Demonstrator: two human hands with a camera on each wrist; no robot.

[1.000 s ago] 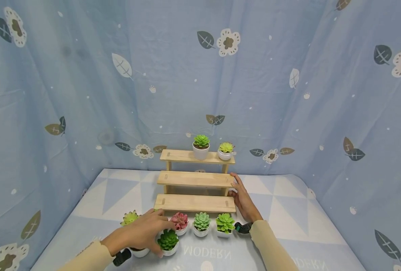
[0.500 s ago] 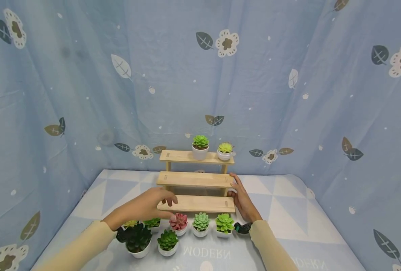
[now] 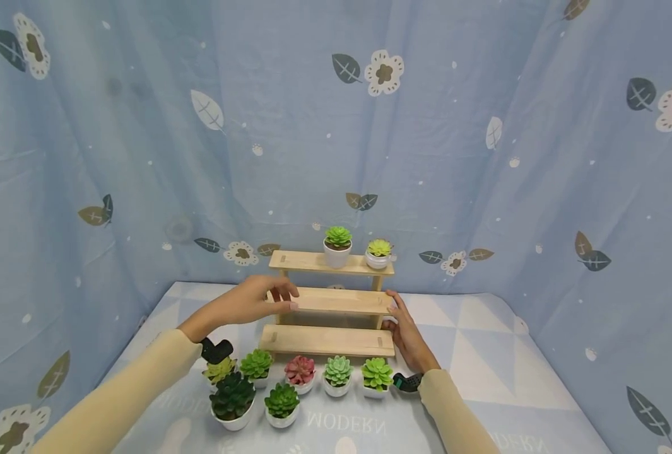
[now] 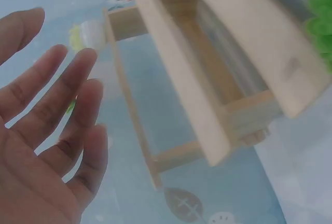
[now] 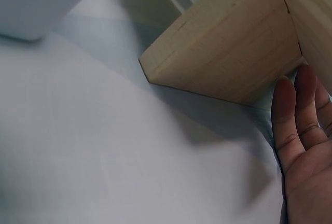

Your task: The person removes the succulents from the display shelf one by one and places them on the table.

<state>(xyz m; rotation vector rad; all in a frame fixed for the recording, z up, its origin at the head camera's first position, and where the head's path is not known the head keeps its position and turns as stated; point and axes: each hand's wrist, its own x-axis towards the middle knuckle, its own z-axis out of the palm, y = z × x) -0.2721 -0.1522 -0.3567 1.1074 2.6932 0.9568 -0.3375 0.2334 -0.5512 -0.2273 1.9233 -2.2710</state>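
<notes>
My left hand (image 3: 253,300) reaches over the left end of the middle tier of a three-tier wooden display stand (image 3: 327,340). Its fingers are loosely bent and spread, and it holds nothing; in the left wrist view the bare palm (image 4: 31,167) faces the camera beside the stand (image 4: 176,89). My right hand (image 3: 408,334) holds the stand at the right end of the middle tier. Seen from the right wrist, the fingers (image 5: 285,110) reach past the side panel (image 5: 223,47), under a board; the thumb is hidden there.
On the top tier stand a green potted succulent (image 3: 337,246) and a yellow-green one (image 3: 378,253). Several more line the table before the stand, among them a red one (image 3: 300,372), a dark green one (image 3: 232,397) and a pale green one (image 3: 337,376). A patterned curtain (image 3: 290,126) hangs behind.
My left hand has risen from among the potted succulents, moving up and away to the middle tier and uncovering the plants at the front left. The right hand stays at the stand.
</notes>
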